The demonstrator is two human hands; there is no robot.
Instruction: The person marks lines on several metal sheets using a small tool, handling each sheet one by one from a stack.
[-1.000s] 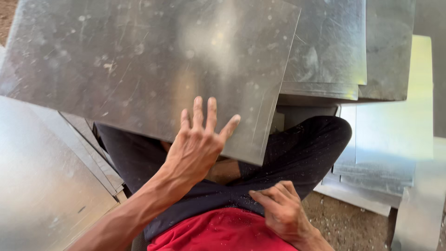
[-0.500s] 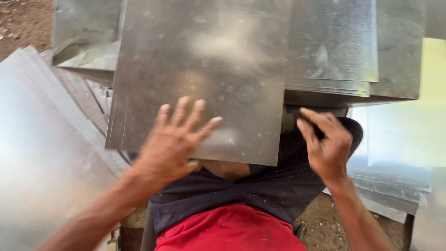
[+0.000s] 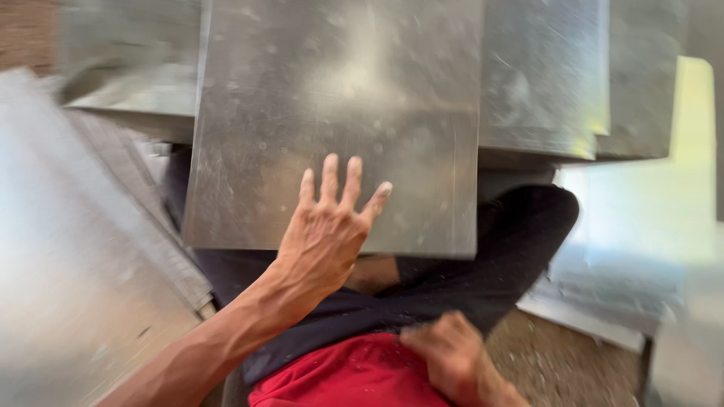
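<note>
Dull, scratched galvanized sheets lie stacked all around on bare dirt ground (image 3: 562, 369). The top metal sheet (image 3: 332, 113), flat and rectangular, rests over the person's dark-trousered lap. The left hand (image 3: 324, 234) lies on its near edge, fingers spread wide, gripping nothing. The right hand (image 3: 445, 358), blurred, loosely curled, rests beside the red shirt (image 3: 354, 377).

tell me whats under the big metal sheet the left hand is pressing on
Under the metal sheet the person's dark-trousered legs show below its near edge. More metal sheets poke out behind it. The left hand lies on top. The rest beneath is covered.
</note>
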